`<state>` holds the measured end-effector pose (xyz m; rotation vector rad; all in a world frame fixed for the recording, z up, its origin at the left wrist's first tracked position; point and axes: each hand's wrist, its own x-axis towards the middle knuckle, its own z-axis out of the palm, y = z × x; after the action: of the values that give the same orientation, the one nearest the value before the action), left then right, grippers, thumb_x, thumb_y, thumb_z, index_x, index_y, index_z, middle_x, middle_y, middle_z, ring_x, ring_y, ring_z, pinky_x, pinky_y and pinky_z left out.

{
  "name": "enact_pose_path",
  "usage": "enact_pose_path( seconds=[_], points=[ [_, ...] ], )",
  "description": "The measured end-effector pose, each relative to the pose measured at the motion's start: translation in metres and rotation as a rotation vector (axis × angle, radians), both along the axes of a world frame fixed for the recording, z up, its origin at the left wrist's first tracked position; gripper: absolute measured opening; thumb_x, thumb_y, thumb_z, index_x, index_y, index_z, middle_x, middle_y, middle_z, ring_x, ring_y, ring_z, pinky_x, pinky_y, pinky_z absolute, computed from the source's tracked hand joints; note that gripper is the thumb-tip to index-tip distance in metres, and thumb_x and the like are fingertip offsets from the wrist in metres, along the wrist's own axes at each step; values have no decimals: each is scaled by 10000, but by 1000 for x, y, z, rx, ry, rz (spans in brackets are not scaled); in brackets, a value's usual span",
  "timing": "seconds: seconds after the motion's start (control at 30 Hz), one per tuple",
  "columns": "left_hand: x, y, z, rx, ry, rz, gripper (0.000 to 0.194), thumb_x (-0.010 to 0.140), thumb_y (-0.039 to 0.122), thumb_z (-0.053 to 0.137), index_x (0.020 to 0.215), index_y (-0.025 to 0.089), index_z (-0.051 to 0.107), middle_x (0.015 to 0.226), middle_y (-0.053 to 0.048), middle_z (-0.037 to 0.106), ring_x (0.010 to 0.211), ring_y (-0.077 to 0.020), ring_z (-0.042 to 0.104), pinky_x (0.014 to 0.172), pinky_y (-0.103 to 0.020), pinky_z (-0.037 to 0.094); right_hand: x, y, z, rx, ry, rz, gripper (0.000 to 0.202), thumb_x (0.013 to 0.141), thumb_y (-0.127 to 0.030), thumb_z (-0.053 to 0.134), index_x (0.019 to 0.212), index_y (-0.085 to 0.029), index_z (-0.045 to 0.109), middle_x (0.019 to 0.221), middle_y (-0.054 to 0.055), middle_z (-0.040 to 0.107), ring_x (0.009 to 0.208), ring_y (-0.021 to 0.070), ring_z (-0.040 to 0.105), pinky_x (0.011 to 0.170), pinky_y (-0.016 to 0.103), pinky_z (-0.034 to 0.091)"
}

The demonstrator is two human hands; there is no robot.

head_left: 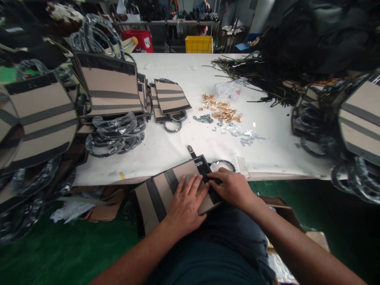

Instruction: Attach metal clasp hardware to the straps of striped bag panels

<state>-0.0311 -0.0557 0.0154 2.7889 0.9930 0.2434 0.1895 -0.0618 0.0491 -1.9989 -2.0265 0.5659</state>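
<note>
A beige bag panel [158, 194] with dark stripes and a black end band lies slanted across my lap and the table's front edge. My left hand [186, 204] rests flat on it with the fingers stretched out. At the black band, the closed fingers of my right hand [233, 187] pinch something small and dark that I cannot make out. A thin metal plate [198, 163] shows on the band near the corner. Beyond the panel's far edge sticks out a dark strap with a metal fitting [190, 149]. A plastic-wrapped handle [225, 163] curves out beside my right hand.
Bag panels [111, 81] with wrapped handles [118, 132] are piled on the left of the white table [166, 146], and more panels [360, 114] stand at the right. Gold-coloured fittings [221, 109], silver plates [249, 136] and black straps [252, 75] lie farther back.
</note>
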Motion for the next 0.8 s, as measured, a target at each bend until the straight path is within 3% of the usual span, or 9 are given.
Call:
enact_pose_path(
  seconds=[0.23, 0.5, 0.8],
  points=[
    [-3, 0, -7, 4, -65, -25, 819, 879, 530, 713, 1570, 159, 479, 1573, -143, 532, 1523, -359, 375, 1333, -597, 103, -1, 20, 6, -36, 17, -18, 210, 921, -312, 670, 1079, -334, 807, 1125, -18, 811, 1012, 232, 752, 802, 309, 515],
    [-6, 1, -13, 21, -94, -88, 784, 943, 547, 632, 1592, 148, 449, 1668, -89, 445, 1514, -364, 387, 1327, -632, 21, 2, 45, 6, -179, 111, 1, 125, 863, -299, 677, 929, -274, 780, 879, -7, 782, 782, 185, 681, 702, 282, 442],
    [-8, 3, -15, 30, -113, -125, 713, 973, 535, 592, 1564, 146, 498, 1650, -75, 473, 1496, -373, 410, 1316, -659, 10, 0, 48, 8, -202, 82, -4, 111, 853, -271, 680, 927, -263, 762, 900, 4, 774, 795, 186, 663, 704, 276, 422]
  ],
)
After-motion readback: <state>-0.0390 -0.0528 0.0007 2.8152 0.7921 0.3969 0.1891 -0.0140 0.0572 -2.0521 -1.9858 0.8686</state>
